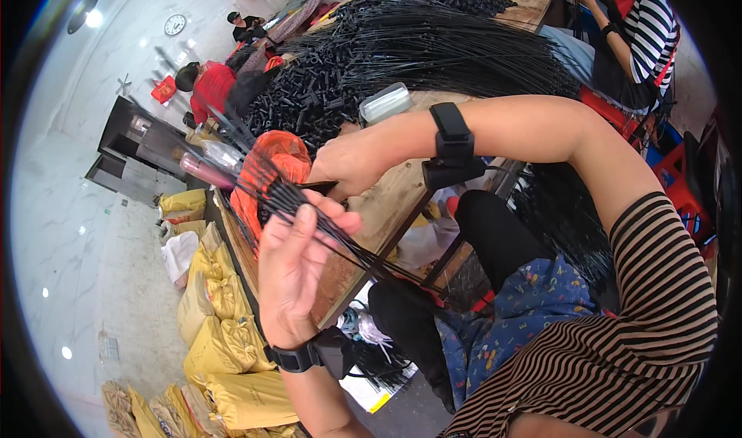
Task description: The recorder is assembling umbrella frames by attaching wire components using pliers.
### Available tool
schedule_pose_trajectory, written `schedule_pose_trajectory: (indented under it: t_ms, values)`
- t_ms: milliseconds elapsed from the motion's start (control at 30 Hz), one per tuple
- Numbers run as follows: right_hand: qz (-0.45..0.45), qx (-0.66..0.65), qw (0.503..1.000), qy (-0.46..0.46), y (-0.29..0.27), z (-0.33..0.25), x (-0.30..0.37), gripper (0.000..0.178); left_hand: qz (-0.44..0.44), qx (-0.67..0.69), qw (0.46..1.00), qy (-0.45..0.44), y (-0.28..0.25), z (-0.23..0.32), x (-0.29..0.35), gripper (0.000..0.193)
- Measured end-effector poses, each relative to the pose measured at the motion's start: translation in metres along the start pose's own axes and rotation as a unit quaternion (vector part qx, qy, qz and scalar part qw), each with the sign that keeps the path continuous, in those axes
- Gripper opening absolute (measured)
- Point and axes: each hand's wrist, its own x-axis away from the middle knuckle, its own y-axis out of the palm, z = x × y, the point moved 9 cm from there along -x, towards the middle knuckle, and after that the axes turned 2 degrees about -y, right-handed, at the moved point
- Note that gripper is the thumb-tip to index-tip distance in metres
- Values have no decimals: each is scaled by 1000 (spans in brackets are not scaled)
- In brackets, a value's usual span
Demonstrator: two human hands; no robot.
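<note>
My left hand (290, 264) is closed round a bundle of thin black rods (352, 246) that runs from upper left down toward my lap. The rods' upper ends are smeared by motion. Just beyond it, my right hand (352, 163) is curled with knuckles up over the wooden table edge. A small dark piece shows under its fingers, too hidden to name. Beside both hands, an orange-red plastic bag (282, 152) lies at the table's corner. Behind them spreads a heap of small black plastic parts (309, 90).
Long black rods (464, 47) are piled across the wooden table (394, 206), near a clear plastic box (385, 102). Yellow sacks (224, 330) line the floor at left. A person in stripes (645, 28) sits at the right; a person in red (212, 90) is at the far left.
</note>
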Motion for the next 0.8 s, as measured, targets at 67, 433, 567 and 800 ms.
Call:
schedule_pose_trajectory:
  t_ms: [67, 433, 567, 800]
  values:
    - [-18, 13, 999, 24, 7, 19, 3, 18, 24, -37, 997, 56, 3, 16, 1, 17]
    - [-7, 419, 902, -102, 71, 140, -16, 10, 162, -131, 978, 21, -32, -171, 6, 18]
    - [-21, 461, 884, -70, 81, 150, -22, 13, 203, -98, 974, 13, -38, -211, 12, 16]
    - [97, 366, 924, 61, 31, 112, 30, 16, 222, -48, 974, -23, -45, -225, 7, 20]
